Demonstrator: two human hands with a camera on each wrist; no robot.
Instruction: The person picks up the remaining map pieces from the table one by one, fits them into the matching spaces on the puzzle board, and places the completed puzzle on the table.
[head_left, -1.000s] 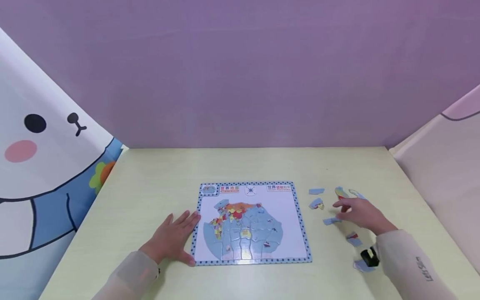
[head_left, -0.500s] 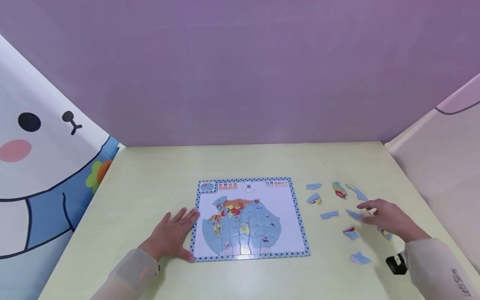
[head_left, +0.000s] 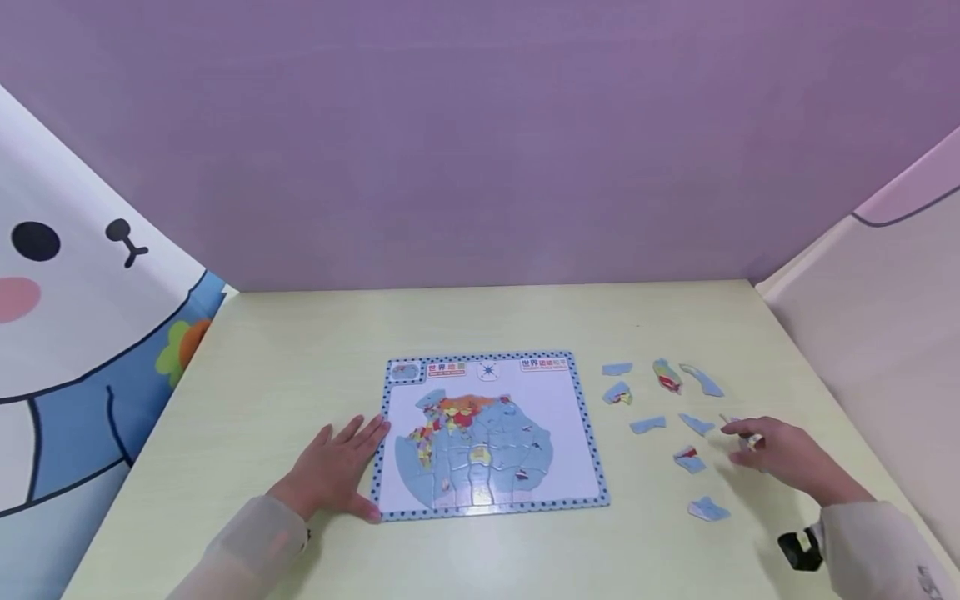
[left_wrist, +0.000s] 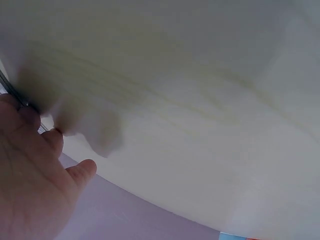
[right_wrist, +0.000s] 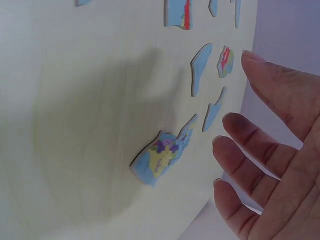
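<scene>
A world-map jigsaw board point(head_left: 581, 454) with a dotted blue border lies flat on the table, its lower map filled with joined pieces. My left hand point(head_left: 330, 471) rests at the board's left edge with fingers spread; in the left wrist view, part of that edge shows by the fingertips. To the right of the loose pieces, my right hand point(head_left: 795, 462) hovers with loosely bent fingers and holds nothing. Below its fingers a blue puzzle piece with yellow and purple land point(right_wrist: 162, 155) lies on the table, partly hidden by the hand in the head view.
Several loose puzzle pieces lie right of the board, among them a green-and-red one point(head_left: 667, 376), a curved blue one point(head_left: 702, 380) and a pale blue one point(head_left: 708, 509). A purple cloth wall point(head_left: 480, 150) stands behind the table point(head_left: 315, 333).
My right hand has moved right and slightly nearer, uncovering several loose pieces. The left hand stays at the board's edge. The head view has shifted a little.
</scene>
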